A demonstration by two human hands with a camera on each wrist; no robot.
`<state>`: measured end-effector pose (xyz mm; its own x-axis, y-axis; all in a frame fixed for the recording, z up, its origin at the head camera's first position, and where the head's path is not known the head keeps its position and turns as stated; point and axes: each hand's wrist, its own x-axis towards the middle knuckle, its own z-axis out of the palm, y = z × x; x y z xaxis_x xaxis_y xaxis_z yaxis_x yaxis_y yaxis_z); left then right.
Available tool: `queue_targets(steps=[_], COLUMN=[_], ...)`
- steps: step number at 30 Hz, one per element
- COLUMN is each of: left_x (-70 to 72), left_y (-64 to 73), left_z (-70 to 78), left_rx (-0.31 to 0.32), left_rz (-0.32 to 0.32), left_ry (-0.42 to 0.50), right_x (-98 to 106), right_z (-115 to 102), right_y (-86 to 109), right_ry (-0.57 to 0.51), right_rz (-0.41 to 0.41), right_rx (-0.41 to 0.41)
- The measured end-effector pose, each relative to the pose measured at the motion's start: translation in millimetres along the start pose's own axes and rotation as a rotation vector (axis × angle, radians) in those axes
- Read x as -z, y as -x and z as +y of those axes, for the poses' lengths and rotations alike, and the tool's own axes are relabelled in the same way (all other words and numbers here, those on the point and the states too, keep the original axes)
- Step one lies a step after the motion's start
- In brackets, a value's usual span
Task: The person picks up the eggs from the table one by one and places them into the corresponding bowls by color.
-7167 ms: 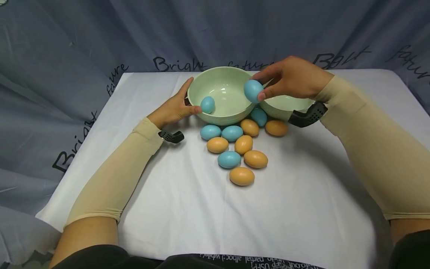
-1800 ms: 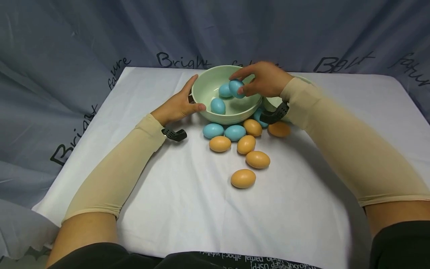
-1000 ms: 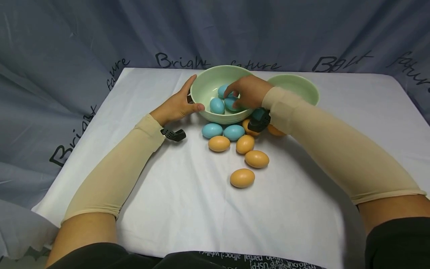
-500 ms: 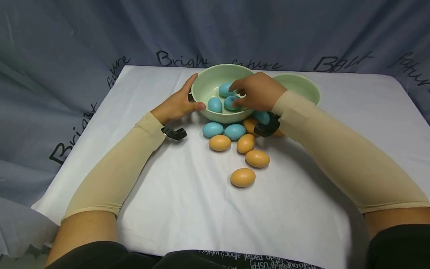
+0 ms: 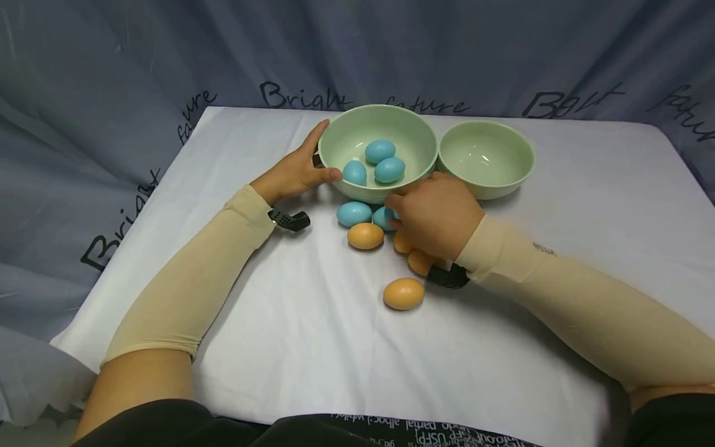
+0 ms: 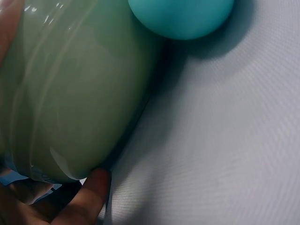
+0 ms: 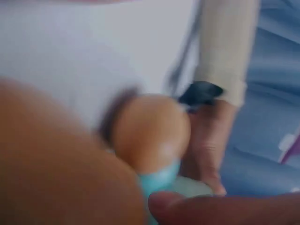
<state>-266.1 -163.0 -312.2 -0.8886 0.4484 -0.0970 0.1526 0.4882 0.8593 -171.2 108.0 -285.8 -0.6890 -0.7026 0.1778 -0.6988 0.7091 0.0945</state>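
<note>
A blue egg (image 5: 382, 219) lies just in front of a green bowl (image 5: 365, 127), the right hand's (image 5: 434, 214) bent fingers about it; whether they grip, I cannot tell. The left hand (image 5: 298, 171), spread wide, holds the bowl's side. A second bowl (image 5: 485, 155) stands just beside. The tabletop's (image 5: 307, 323) far edge runs near behind both; broad room stretches in front.

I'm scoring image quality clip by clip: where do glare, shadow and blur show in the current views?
Head: small highlights in the smaller green bowl, with a soft shadow on the white cloth under the right sleeve; left wrist: glints on the larger green bowl, dark shadow by the blue egg; right wrist: heavily blurred, including the orange egg.
</note>
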Motion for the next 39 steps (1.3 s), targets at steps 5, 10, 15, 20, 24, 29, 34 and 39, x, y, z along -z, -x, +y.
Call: queue_targets(steps=[5, 10, 15, 20, 24, 29, 34, 39], left_x=[-0.9, -0.3, 1.2, 2.2, 1.6, 1.9, 1.7, 1.8], left_y=[1.0, 0.0, -7.2, -14.8, -15.9, -15.6, -16.0, -12.1], left_z=[-0.2, -1.5, -12.1, -24.8, -27.8, -29.1, -29.7, -20.4], left_rx=[-0.013, -0.018, -0.008, -0.002, -0.012, -0.027, -0.035, -0.039], left_rz=[-0.007, -0.008, -0.002, 0.015, 0.018, 0.034, 0.013, -0.002], left_ry=[0.030, 0.038, 0.021, 0.002, 0.006, -0.021, 0.011, 0.019], right_x=[-17.0, -18.3, -16.9, -17.6, -18.3, -18.3, -14.8, -7.9], right_z=[-8.3, -10.3, -11.7, -13.4, -14.5, -16.3, -15.3, -6.8], right_y=[0.3, -2.7, -4.8, -4.9, -4.2, -3.5, -3.4, -4.0], right_ry=[0.095, 0.094, 0.059, 0.028, 0.030, 0.035, -0.038, -0.221], right_rz=[0.041, 0.028, -0.006, 0.002, -0.006, -0.034, -0.066, -0.106], right_rx=[0.005, -0.001, -0.014, -0.007, 0.005, 0.016, 0.019, 0.009])
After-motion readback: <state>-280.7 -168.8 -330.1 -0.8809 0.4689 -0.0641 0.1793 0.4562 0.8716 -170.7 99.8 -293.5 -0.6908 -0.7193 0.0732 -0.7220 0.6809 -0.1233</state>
